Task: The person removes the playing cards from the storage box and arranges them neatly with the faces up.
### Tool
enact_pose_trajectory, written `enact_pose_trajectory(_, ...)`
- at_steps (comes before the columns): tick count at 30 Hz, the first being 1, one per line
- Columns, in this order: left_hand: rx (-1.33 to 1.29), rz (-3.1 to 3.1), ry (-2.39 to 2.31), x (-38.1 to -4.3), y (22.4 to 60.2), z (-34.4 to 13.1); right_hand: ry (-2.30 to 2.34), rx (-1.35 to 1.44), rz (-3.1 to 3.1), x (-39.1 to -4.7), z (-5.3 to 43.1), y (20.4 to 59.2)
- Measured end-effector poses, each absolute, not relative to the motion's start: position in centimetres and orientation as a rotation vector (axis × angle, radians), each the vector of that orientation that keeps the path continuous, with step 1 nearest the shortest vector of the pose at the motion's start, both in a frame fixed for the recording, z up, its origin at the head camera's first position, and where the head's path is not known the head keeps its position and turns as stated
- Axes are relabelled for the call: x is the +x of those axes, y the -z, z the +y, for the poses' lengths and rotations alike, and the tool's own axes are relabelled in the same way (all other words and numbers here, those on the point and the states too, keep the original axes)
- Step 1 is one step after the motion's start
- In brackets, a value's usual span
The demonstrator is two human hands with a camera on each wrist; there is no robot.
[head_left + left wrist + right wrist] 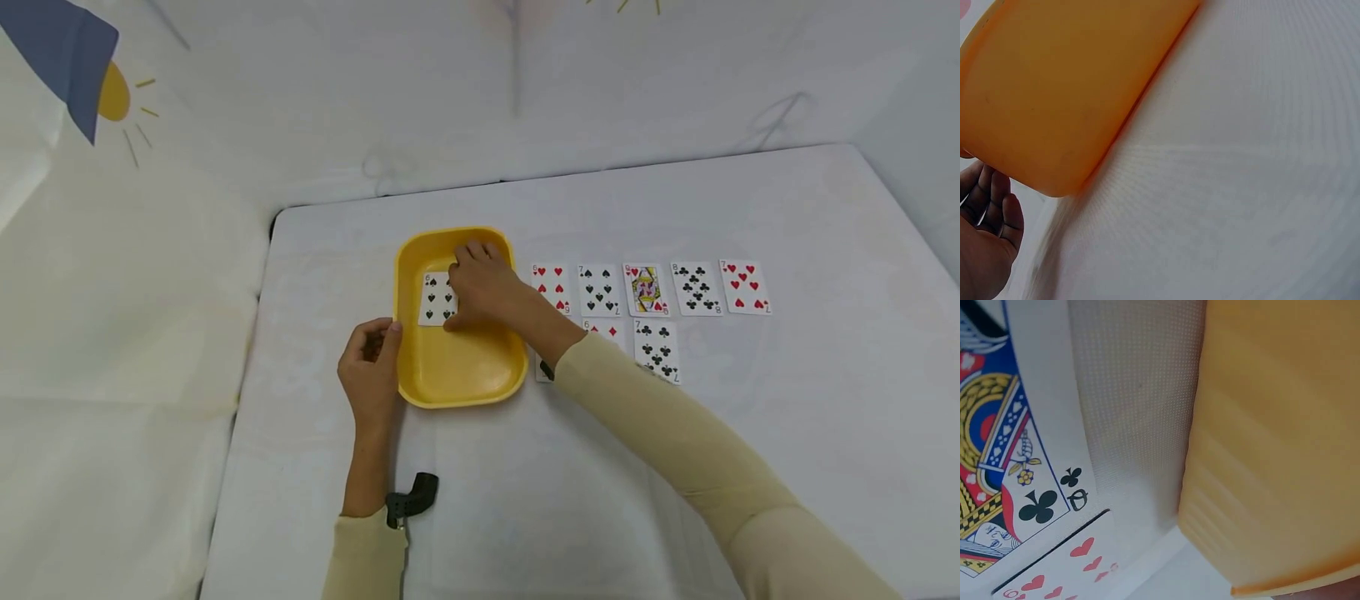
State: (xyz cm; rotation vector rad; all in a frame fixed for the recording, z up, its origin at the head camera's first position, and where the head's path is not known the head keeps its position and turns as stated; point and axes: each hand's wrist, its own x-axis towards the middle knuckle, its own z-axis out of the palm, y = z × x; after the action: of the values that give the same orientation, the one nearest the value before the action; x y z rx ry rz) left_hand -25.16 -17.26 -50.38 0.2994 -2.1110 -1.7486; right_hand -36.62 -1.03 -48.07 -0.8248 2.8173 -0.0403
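Observation:
A yellow tray (461, 367) lies on the white table. My left hand (371, 358) holds its left rim, thumb on the edge; the left wrist view shows the curled fingers (1013, 219) against the outer wall. Inside the tray lies a six of spades (433, 300), face up. My right hand (483, 287) reaches over the right wall and down into the tray beside this card, fingers forward and thumb near the card's lower right corner. What lies under the palm is hidden. The right wrist view shows the tray's outer wall (1272, 456), not the fingers.
Right of the tray, face-up cards form two rows, including a six of hearts (551, 279), queen of hearts (647, 290), seven of hearts (745, 287) and seven of clubs (656, 350). The right forearm partly covers the lower row. A queen of clubs (1035, 469) lies near the tray.

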Motion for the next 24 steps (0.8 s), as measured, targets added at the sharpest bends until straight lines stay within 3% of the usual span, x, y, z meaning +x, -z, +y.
enact_pose_trajectory(24,0.314,-2.120,1.747,-25.1,50.1,-18.0,0.004,-1.000,2.849,-32.4,1.6,44.4)
